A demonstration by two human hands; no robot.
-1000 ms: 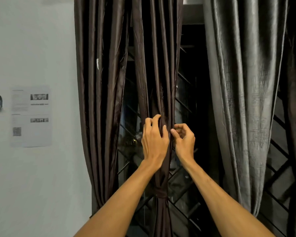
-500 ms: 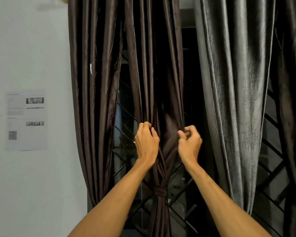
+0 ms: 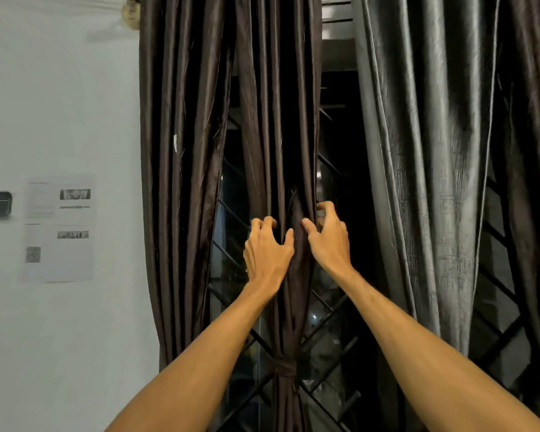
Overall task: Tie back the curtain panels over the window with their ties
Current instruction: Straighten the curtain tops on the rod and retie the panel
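left hand [image 3: 267, 251]: above tie [image 3: 284, 367], fingers curled gripping left edge of brown panel [image 3: 278, 120] | right hand [image 3: 328, 241]: above tie, fingers curled gripping panel's right edge | tie: knotted round brown panel | grey panel [image 3: 418, 182]: right of tie, hanging loose | window grille [image 3: 325, 332]: behind tie

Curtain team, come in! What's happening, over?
Left hand, right hand both gripping middle brown panel. Its tie knotted below. Grey panel hangs loose. Nothing blocking.

Left hand [image 3: 267, 254] and right hand [image 3: 328, 241] clutch the curtain panel [image 3: 278, 135] above its tie [image 3: 284, 367].
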